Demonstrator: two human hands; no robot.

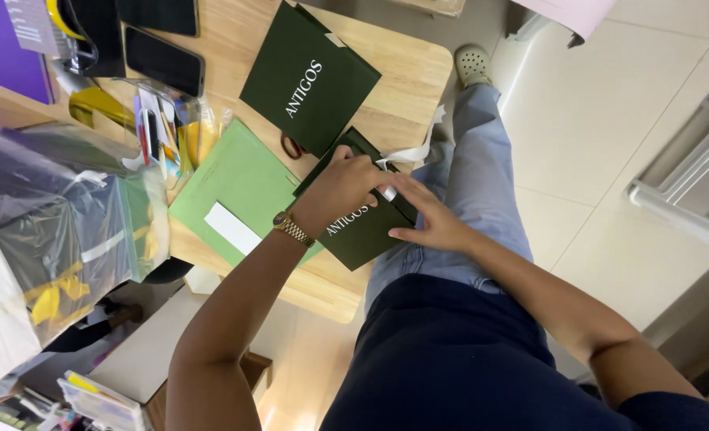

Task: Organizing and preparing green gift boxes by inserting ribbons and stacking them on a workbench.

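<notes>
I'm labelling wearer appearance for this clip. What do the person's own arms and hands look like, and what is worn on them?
Both arms are bare from the upper arm down; no gloves or rings can be made out. The left hand has a gold-coloured metal-link wristwatch on its wrist. The right hand and its wrist carry nothing. Dark navy short sleeve shows at the right shoulder.

wooden table (pixel 402 76) — dark green folders (pixel 310 76), light green folder (pixel 238 179), phone (pixel 164 60)
</notes>
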